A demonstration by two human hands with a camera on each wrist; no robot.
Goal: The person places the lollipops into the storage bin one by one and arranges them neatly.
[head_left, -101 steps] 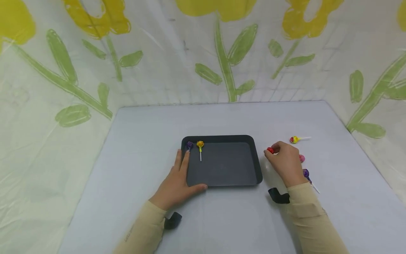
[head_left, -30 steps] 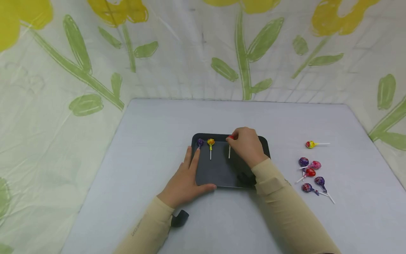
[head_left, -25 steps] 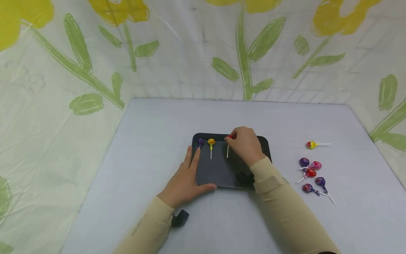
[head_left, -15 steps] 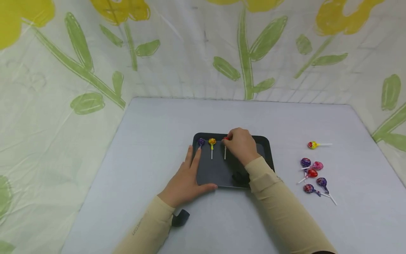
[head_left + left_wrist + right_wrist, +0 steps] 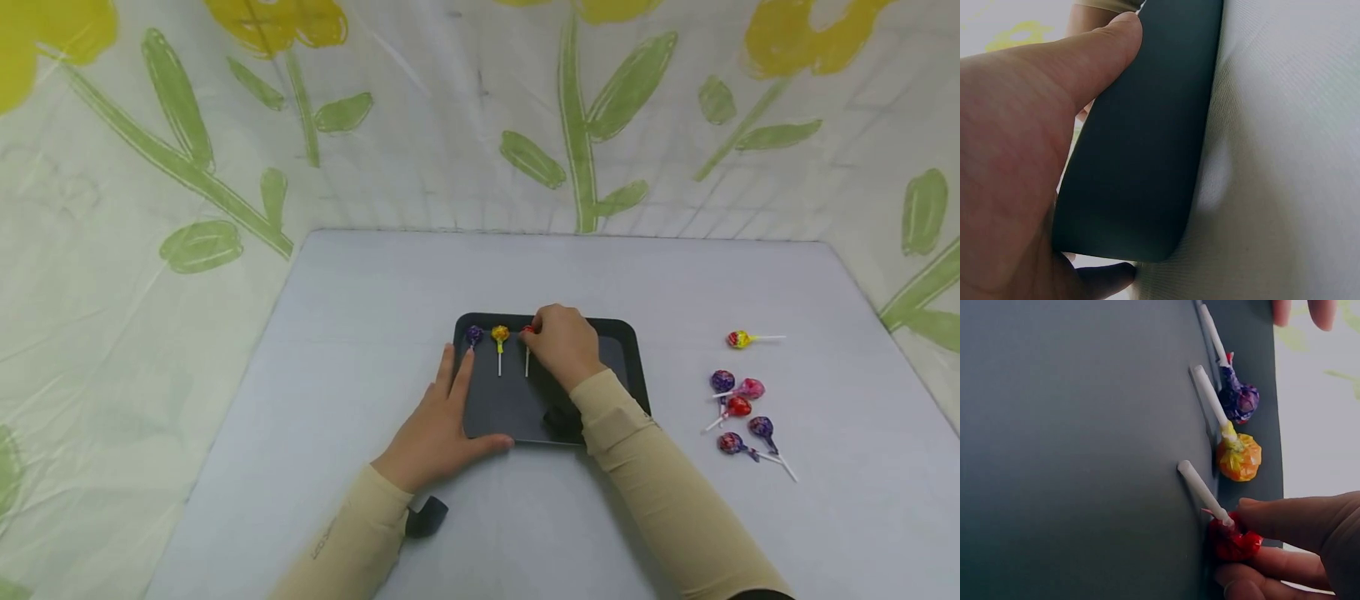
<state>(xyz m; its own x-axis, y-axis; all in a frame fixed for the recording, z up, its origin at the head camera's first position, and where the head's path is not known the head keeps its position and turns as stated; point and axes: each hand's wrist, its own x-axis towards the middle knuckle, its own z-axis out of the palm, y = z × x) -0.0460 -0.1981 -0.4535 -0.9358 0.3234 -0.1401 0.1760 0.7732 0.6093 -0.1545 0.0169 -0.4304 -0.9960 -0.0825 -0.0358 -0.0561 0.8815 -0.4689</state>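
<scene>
My left hand (image 5: 442, 425) rests spread against the left side and front-left corner of a dark grey baking tray (image 5: 510, 417). Its thumb lies along the front rim, which also shows in the left wrist view. My right hand (image 5: 564, 346) pinches the wrapped head of a red lollipop (image 5: 1235, 540) between thumb and fingers. That lollipop is in the tray by the far rim, its white stick towards me. Left of it lie a yellow-orange lollipop (image 5: 500, 335) and, in the far-left corner, a purple lollipop (image 5: 474, 335), its stick partly hidden by my left fingers.
On the white table (image 5: 360, 317) right of the tray lie a red-and-yellow lollipop (image 5: 738, 339), a pink lollipop (image 5: 750, 389), another red lollipop (image 5: 738, 407) and several purple ones, some crossing each other. A flower-printed curtain (image 5: 450, 150) hangs behind the table.
My right hand has carried the red lollipop from the table right of the tray into it, then leftwards towards the yellow-orange one. The left hand keeps its place on the tray.
</scene>
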